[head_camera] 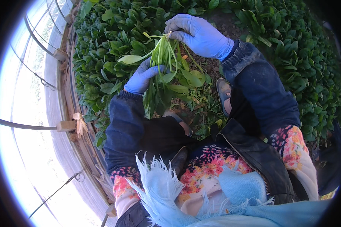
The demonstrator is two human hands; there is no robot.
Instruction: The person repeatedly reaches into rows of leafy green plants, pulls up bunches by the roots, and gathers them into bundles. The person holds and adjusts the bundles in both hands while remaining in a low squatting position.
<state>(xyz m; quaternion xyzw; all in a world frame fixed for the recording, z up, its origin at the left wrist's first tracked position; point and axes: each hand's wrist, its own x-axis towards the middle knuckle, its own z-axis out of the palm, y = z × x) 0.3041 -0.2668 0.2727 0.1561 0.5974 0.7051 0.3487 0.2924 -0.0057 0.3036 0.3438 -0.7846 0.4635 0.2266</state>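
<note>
A bunch of leafy greens point(166, 56), apparently spinach, hangs between my hands with its pale root end up and its leaves down. My left hand point(143, 76), in a blue glove, is closed around the stems and leaves at the bunch's left side; some of its fingers are hidden behind the greens. At the top, the gloved fingertips of my right hand point(197, 35) pinch the root end. Dirt darkens the fingers of that glove. One broad pale leaf point(130, 59) sticks out to the left.
Dense rows of growing spinach point(102, 54) stand ahead and on both sides. Loose leaves point(207, 110) litter the soil between my shoes point(224, 95). Along the left runs a wooden board point(58, 93) with curved hoops point(28, 127) and plastic sheeting. My fringed blue scarf point(164, 193) hangs in front.
</note>
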